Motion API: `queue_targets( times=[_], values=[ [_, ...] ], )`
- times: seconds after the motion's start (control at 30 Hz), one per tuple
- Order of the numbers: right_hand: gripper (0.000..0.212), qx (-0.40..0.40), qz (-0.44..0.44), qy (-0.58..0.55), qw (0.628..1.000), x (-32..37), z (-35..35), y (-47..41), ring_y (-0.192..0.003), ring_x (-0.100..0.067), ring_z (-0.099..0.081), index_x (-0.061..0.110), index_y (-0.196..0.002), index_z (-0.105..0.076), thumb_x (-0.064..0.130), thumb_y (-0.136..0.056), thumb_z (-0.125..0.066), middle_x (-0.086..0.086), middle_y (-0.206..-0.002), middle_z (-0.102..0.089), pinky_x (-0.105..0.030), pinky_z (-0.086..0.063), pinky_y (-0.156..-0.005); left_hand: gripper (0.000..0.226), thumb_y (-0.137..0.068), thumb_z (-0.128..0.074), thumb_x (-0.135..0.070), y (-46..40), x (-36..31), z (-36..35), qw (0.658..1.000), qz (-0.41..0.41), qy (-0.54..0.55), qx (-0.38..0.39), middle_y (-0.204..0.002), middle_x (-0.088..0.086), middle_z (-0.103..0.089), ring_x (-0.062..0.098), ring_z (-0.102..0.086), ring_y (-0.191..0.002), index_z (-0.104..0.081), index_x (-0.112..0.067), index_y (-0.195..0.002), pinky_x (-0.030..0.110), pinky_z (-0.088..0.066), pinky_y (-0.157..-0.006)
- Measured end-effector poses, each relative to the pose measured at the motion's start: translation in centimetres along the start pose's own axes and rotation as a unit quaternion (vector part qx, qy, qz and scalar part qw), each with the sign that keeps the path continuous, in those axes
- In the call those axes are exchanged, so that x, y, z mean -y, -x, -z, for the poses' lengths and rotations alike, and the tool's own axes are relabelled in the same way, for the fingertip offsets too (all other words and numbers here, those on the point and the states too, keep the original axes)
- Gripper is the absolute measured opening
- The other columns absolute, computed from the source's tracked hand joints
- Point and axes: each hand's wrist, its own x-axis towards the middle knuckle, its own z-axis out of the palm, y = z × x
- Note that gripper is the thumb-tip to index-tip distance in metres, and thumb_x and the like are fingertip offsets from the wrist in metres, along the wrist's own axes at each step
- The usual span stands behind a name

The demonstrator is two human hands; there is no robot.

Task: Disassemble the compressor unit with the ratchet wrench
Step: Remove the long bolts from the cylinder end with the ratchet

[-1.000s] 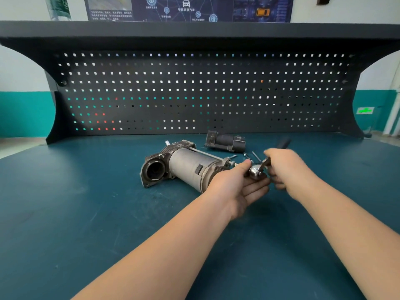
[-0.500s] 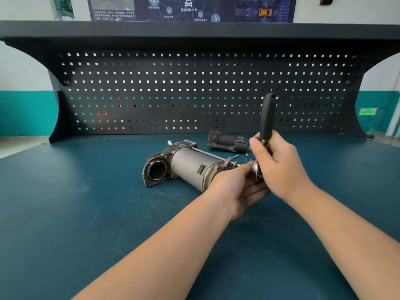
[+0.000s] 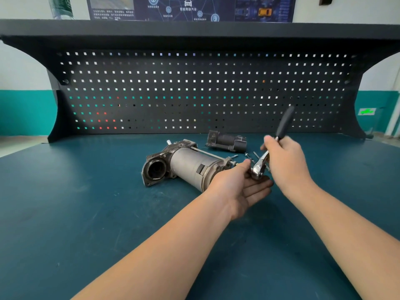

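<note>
Lying at frame centre on the surface (image 3: 86, 213), compressor unit (image 3: 186, 167); gripping the ratchet wrench (image 3: 263, 163) handle, right hand (image 3: 285, 163), presumably for leverage; cupping its head with relaxed fingers, left hand (image 3: 236, 187), apparently steadying the socket.

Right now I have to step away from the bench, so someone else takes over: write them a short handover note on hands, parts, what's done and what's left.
Right hand grips the ratchet wrench, black handle tilted up and away, head at the compressor unit's near end.
Left hand is at that same end, thumb by the wrench head, fingers open beneath it.
Compressor unit lies on its side on the blue bench.
Done: a dark part lies apart behind, with loose bolts beside the wrench.
Left: finish this fastener; the long through-rod along the body remains in place. How many fasteners remain, I cannot tell.
</note>
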Motion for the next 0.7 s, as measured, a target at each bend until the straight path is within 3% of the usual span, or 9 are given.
queue_targets(
  times=[0.1,0.2,0.27,0.37,0.47,0.53,0.6,0.7],
  values=[
    [0.02,0.055,0.211,0.038,0.975,0.8,0.4,1.5,-0.055,-0.006,-0.049,0.02,-0.08,-0.052,0.036,-0.092,-0.047,0.006,-0.059,-0.053,-0.021,-0.038,-0.056,0.024,-0.093,-0.057,-0.025,0.1,-0.2,0.2,1.0,-0.001,-0.014,0.006,-0.067,0.009,-0.068,0.016,-0.068,-0.054,-0.063,-0.007,-0.08,0.026,-0.058,-0.053],
    [0.017,0.077,0.256,0.088,0.96,0.8,0.1,2.1,-0.058,-0.014,-0.052,0.022,-0.085,-0.05,0.035,-0.094,-0.045,0.008,-0.056,-0.051,-0.034,-0.042,-0.058,0.019,-0.093,-0.055,-0.018,0.1,-0.4,0.3,1.0,0.001,-0.02,0.01,-0.07,0.007,-0.066,0.014,-0.066,-0.051,-0.063,-0.008,-0.078,0.024,-0.057,-0.049],
    [0.019,0.032,0.182,0.06,0.981,1.1,-0.2,1.9,-0.058,-0.011,-0.048,0.016,-0.084,-0.052,0.03,-0.096,-0.046,0.008,-0.059,-0.05,-0.032,-0.039,-0.056,0.019,-0.093,-0.056,-0.017,0.2,-0.4,0.3,1.0,0.003,-0.019,0.008,-0.067,0.008,-0.068,0.016,-0.068,-0.052,-0.063,-0.007,-0.078,0.026,-0.057,-0.05],
    [0.019,0.005,-0.043,0.025,0.999,0.8,-0.1,0.4,-0.053,-0.016,-0.042,0.01,-0.08,-0.054,0.021,-0.092,-0.046,0.001,-0.059,-0.046,-0.028,-0.029,-0.05,0.02,-0.094,-0.056,-0.019,0.2,-0.2,0.1,1.0,0.002,-0.012,0.004,-0.07,0.011,-0.068,0.019,-0.068,-0.06,-0.063,-0.003,-0.084,0.028,-0.058,-0.054],
    [0.024,0.091,-0.28,-0.064,0.953,0.2,0.4,-0.3,-0.032,-0.013,-0.027,0.012,-0.069,-0.045,0.02,-0.091,-0.043,0.0,-0.049,-0.036,-0.019,-0.021,-0.041,0.021,-0.095,-0.054,-0.02,0.0,-0.1,0.1,1.0,0.004,-0.007,0.005,-0.065,0.011,-0.069,0.018,-0.068,-0.055,-0.061,-0.002,-0.087,0.027,-0.057,-0.055],
    [0.03,0.114,-0.332,-0.1,0.931,-0.4,0.5,-0.5,-0.026,-0.009,-0.019,0.015,-0.063,-0.04,0.022,-0.092,-0.042,0.002,-0.043,-0.032,-0.015,-0.018,-0.037,0.022,-0.095,-0.053,-0.02,-0.1,-0.1,0.1,1.0,0.005,-0.007,0.009,-0.06,0.009,-0.07,0.016,-0.068,-0.051,-0.061,-0.003,-0.085,0.026,-0.057,-0.054],
    [0.029,0.096,-0.294,-0.103,0.945,-0.4,0.2,-0.6,-0.027,-0.01,-0.025,0.013,-0.064,-0.045,0.021,-0.092,-0.044,0.003,-0.04,-0.035,-0.019,-0.021,-0.038,0.022,-0.095,-0.053,-0.02,-0.1,-0.1,0.1,1.0,0.004,-0.005,0.011,-0.06,0.009,-0.069,0.017,-0.068,-0.051,-0.062,-0.004,-0.084,0.026,-0.057,-0.054],
    [0.024,0.015,-0.052,-0.037,0.998,0.1,0.0,-0.2,-0.047,-0.011,-0.042,0.013,-0.072,-0.056,0.024,-0.092,-0.049,0.006,-0.047,-0.048,-0.026,-0.034,-0.05,0.022,-0.093,-0.057,-0.023,0.0,0.0,0.2,1.0,-0.003,-0.007,0.009,-0.066,0.012,-0.07,0.019,-0.069,-0.056,-0.063,-0.002,-0.088,0.028,-0.058,-0.055]
  ],
)
